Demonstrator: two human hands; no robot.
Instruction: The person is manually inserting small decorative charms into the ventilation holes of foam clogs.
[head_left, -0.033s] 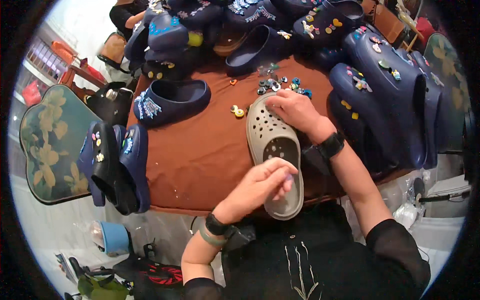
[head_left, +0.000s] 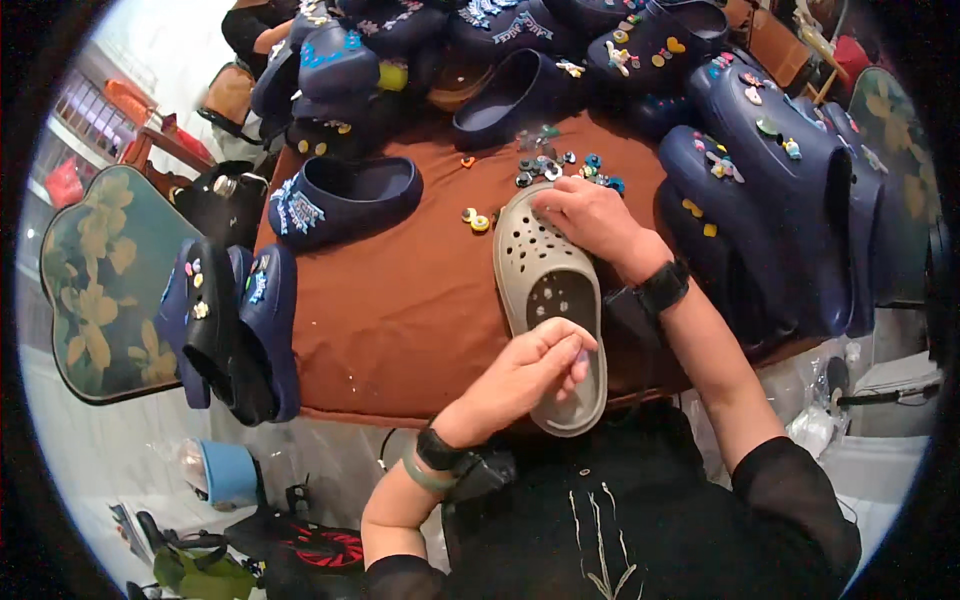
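Right hand (head_left: 595, 220) is partly closed over the toe of the beige clog (head_left: 522, 250), touching its right side; whether fingers grip underneath is hidden. Left hand (head_left: 515, 375) is loosely curled above the heel opening, a purplish spot at its fingers, though I cannot tell whether it holds something. Toe up, the clog lies at the near edge of the tabletop (head_left: 390, 310), heel apparently overhanging. Working well here probably means steadying the toe firmly, supporting that heel, and avoiding nudging the loose charms (head_left: 542, 166) just beyond.
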